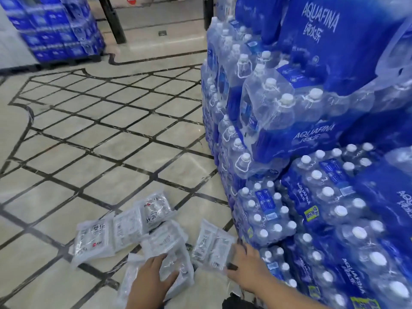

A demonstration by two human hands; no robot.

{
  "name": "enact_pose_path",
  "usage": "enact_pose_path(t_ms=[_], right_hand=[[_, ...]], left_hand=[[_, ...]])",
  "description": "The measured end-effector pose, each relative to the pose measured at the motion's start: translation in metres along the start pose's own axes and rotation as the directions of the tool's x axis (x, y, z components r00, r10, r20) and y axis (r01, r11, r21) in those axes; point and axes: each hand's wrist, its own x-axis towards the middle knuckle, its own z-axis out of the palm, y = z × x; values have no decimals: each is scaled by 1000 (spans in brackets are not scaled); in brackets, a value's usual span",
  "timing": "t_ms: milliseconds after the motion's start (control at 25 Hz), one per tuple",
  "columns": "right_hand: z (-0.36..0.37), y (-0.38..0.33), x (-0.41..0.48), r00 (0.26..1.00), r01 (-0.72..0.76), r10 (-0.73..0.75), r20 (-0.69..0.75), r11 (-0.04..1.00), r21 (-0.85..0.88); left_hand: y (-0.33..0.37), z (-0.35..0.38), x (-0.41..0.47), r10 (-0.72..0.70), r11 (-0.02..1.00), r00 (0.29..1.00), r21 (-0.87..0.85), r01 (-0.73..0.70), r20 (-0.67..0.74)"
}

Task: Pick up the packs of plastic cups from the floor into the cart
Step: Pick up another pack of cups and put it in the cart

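Down on the tiled floor (66, 139), the packs of cups (133, 228) lie scattered; left hand (151, 277) rests flat, fingers spread, on the nearest pack, right hand (247, 264) open against another just rightward. No cart visible

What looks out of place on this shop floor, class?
The cup packs lie scattered on the floor beside the stacked water packs, overlapping at odd angles instead of shelved or carted. The left hand presses one pack; the right hand touches another. Nothing looks torn or spilled.
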Motion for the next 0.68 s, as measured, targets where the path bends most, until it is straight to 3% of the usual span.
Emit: enact_pose_path(t_ms=[240, 440, 680], right_hand=[[27, 30, 57, 984, -157, 153, 88, 987, 43], [112, 67, 123, 942, -291, 272, 196, 954, 70], [245, 114, 266, 920, -363, 338, 200, 926, 107]], left_hand=[[-5, 45, 69, -74, 997, 993, 12, 74, 93], [-59, 149, 178, -138, 989, 965, -16, 146, 224], [-147, 294, 329, -14, 986, 906, 157, -58, 423]])
